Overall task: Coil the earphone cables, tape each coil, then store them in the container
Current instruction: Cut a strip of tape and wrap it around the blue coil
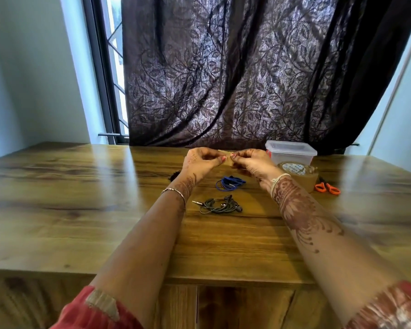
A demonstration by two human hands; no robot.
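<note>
My left hand (203,161) and my right hand (253,162) are raised above the table, and both pinch a short strip of brown tape (226,156) stretched between their fingertips. Below them a coiled blue earphone cable (230,183) lies on the wooden table (81,210). Nearer to me lies a coiled black earphone cable (220,205), its plug pointing left. A dark object (175,175) peeks out behind my left wrist, mostly hidden. A clear plastic container (291,154) with its lid on stands at the back right.
A roll of brown tape (299,174) stands in front of the container, partly behind my right wrist. Orange-handled scissors (328,187) lie to its right. A dark patterned curtain (247,67) hangs behind the table's far edge.
</note>
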